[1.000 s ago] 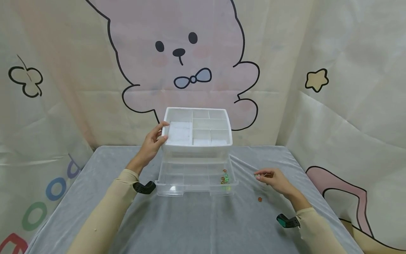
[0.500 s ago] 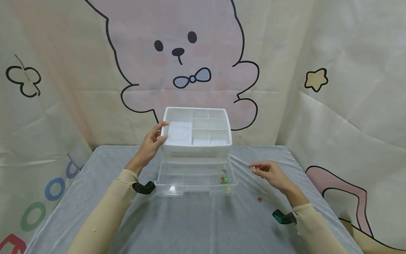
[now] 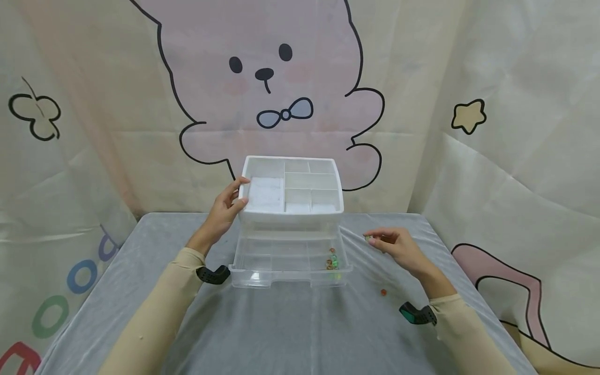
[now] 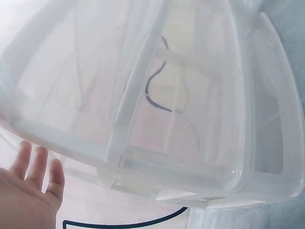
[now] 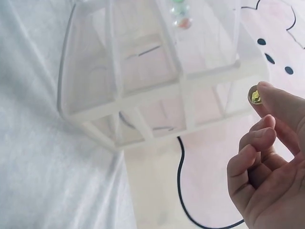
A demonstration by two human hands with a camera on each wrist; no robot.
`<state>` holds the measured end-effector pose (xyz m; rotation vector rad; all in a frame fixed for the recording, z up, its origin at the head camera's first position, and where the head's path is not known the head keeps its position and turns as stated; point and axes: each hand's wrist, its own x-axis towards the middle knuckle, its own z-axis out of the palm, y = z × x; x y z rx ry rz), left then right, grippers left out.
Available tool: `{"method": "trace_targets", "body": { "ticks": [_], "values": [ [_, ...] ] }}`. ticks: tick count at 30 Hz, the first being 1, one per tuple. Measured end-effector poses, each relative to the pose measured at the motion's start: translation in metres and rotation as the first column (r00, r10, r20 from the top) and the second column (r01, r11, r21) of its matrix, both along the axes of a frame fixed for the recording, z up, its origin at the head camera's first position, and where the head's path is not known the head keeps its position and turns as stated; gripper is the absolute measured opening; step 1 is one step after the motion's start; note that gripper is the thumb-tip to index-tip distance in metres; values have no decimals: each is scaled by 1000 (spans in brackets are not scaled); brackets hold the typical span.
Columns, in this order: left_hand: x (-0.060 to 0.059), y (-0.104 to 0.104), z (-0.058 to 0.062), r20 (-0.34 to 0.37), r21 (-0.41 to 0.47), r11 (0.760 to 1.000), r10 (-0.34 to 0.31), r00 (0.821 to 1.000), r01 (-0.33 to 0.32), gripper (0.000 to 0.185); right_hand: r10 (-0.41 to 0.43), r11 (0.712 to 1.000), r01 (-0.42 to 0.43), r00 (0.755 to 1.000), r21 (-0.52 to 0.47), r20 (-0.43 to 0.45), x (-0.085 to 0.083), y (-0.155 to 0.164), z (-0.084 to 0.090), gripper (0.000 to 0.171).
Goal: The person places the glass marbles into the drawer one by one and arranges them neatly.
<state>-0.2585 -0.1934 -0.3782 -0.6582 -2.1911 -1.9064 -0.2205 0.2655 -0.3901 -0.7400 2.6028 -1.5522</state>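
A storage box (image 3: 290,221) stands mid-table, with a white compartment tray on top and a clear drawer (image 3: 253,278) pulled out toward me. My left hand (image 3: 220,219) grips the left rim of its top. Several green and orange-brown marbles (image 3: 332,263) lie in the drawer's right compartment. My right hand (image 3: 398,250) is in the air to the right of the box, pinching a small clear marble (image 5: 256,95) with a yellow-green swirl between thumb and fingertip. On the cloth below that hand lies an orange-brown marble (image 3: 383,292).
A grey-blue cloth (image 3: 281,333) covers the table. Printed curtains (image 3: 403,62) hang close behind and at both sides. The black wrist cameras (image 3: 417,313) stick out below the hands.
My right hand has moved left and farther back, toward the box, still pinching the marble. The left hand keeps its grip on the box, and the loose marble stays put.
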Motion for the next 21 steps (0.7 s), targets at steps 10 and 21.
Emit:
{"method": "trace_targets", "body": {
  "ticks": [10, 21],
  "values": [
    [-1, -1, 0, 0, 3, 1000, 5, 1000, -5, 49, 52, 998, -53, 998, -30, -20, 6, -21, 21, 25],
    [0, 0, 0, 2, -14, 1000, 12, 1000, -12, 48, 122, 991, -124, 992, -55, -38, 10, -38, 35, 25]
  ]
}}
